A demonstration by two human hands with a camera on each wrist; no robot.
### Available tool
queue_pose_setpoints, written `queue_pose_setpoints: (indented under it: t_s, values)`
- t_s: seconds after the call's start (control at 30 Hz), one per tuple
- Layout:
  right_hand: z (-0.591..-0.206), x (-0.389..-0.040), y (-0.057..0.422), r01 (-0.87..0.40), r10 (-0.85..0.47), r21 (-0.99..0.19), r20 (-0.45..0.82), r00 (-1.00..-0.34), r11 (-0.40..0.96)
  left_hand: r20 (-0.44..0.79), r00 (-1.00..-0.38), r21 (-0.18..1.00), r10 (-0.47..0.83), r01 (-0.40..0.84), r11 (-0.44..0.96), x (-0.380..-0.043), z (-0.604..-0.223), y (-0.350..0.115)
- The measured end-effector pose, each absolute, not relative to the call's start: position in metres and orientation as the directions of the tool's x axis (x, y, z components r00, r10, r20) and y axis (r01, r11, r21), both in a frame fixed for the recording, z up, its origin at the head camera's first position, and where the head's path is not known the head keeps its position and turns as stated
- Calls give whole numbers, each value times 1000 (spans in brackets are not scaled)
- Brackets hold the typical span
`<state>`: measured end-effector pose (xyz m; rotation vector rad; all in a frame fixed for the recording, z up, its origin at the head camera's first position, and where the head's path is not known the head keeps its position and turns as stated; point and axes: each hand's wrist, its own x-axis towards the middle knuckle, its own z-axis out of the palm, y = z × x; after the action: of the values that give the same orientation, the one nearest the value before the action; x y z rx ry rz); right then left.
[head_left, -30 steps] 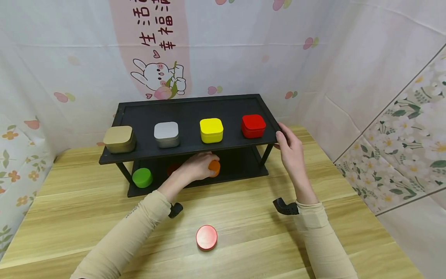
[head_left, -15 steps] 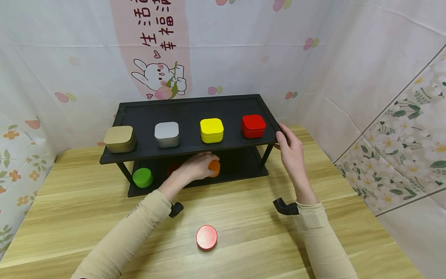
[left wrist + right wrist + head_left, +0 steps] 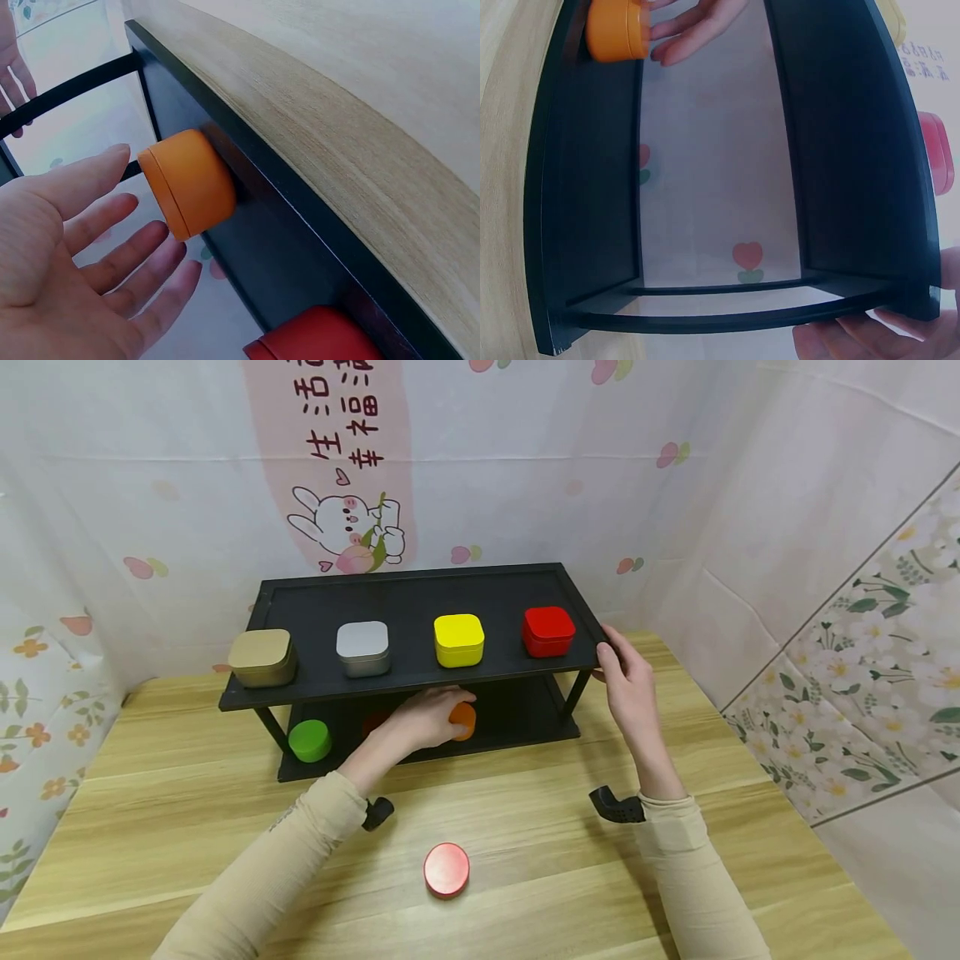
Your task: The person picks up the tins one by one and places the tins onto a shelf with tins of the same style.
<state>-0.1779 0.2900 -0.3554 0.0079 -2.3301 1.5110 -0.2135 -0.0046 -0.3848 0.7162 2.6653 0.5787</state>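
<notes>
My left hand (image 3: 427, 720) reaches between the boards of a black two-tier shelf (image 3: 405, 595), beside a round orange tin (image 3: 463, 721). Thumb and fingers are spread loosely round the tin's lid in the left wrist view, with the tin (image 3: 191, 184) standing on the lower board. My right hand (image 3: 628, 681) grips the right end of the upper board, thumb above and fingers (image 3: 855, 337) underneath. Behind my left forearm a round red tin (image 3: 322, 337) is partly hidden on the lower board. A green round tin (image 3: 310, 741) stands at that board's left end.
Along the upper board sit square tins: gold (image 3: 262, 658), silver (image 3: 363, 649), yellow (image 3: 459, 641) and red (image 3: 548, 632). A round red-lidded tin (image 3: 447, 869) lies on the wooden table (image 3: 540, 860) in front. A patterned curtain (image 3: 510, 485) hangs close behind the shelf.
The head view has shifted very slightly. Both hands, the shelf and the tins otherwise keep their places.
</notes>
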Motion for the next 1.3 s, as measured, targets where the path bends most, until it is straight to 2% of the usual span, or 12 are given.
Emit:
queue_pose_setpoints:
  t_s: [0.43, 0.7, 1.3]
  values:
    - [-356, -178, 291, -198, 181, -881, 299, -937, 429, -44, -835, 417, 549, 484, 769, -196, -381, -16]
    - [-356, -178, 292, -195, 182, -880, 297, -937, 433, 99, -799, 392, 593, 580, 715, -180, -379, -23]
    - [-354, -177, 291, -188, 183, -881, 290, -939, 434, 121, -750, 354, 650, 644, 678, -145, -382, -39]
